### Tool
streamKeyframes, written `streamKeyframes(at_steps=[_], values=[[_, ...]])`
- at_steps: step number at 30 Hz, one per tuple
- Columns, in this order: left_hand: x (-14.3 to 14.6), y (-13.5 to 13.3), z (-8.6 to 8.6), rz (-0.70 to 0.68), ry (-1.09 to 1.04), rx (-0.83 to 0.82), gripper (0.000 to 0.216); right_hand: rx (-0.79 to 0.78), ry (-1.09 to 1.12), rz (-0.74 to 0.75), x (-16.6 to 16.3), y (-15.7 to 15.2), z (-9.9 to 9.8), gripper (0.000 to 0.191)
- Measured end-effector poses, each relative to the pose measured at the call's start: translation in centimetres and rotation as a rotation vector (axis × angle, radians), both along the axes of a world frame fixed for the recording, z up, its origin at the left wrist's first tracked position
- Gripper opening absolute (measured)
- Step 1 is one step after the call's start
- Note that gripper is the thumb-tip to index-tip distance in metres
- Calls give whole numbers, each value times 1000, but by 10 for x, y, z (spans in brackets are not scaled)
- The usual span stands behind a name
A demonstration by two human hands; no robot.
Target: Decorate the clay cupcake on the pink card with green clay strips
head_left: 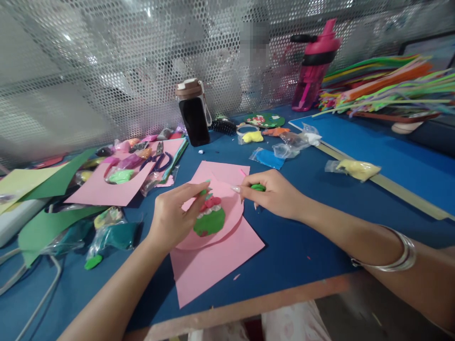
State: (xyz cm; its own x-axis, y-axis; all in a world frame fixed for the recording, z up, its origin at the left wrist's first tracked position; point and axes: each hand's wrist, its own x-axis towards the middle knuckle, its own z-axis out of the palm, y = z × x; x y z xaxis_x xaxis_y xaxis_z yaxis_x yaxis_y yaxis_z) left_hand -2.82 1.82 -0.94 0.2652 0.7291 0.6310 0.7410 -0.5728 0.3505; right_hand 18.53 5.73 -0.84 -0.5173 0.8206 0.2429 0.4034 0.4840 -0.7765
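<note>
Where right fingers [253, 178] curl, green clay [259, 187] sits inside them.

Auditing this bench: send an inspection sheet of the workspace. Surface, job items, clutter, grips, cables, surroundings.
Surface: blue tabletop, pink scrap near front edge.
Job items: pink disc on pink sheet; green shape on the disc.
Clutter: scissors and bagged coloured lumps, left; colourful strips, right.
Grips: left hand pinches small green piece; right hand holds green lump.
Cables: grey cord-like loop, lower left.
Surroundings: perforated panel behind; dark bottle, pink bottle before it.
</note>
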Motion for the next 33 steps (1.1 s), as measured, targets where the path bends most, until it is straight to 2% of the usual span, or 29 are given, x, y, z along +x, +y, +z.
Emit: streamKeyframes(at_steps=[2,6,10,14,19,23,29,33], values=[[1,-2,2,2,-34,-12,12,6,-11,1,0,0,0,36],[1,-6,6,8,-14,-2,12,21,-38,-6,-1,0,0,35],[0,-3,2,-28,39,29,18,31,-35,-2,0,0,-1,34],[2,-2,1,-7,13,13,10,48,-34,-3,1,0,0,33],[-1,-3,4,17,20,39,13,53,-42,-5,0,-1,0,32],[-2,0,1,-14,87,96,21,49,-42,-11,-1,0,-1,31],[2,-3,2,-38,59,117,5,71,-44,-8,0,-1,-2,32],[2,-4,2,-57,61,148,11,90,-49,-6,-1,-1,-1,34]])
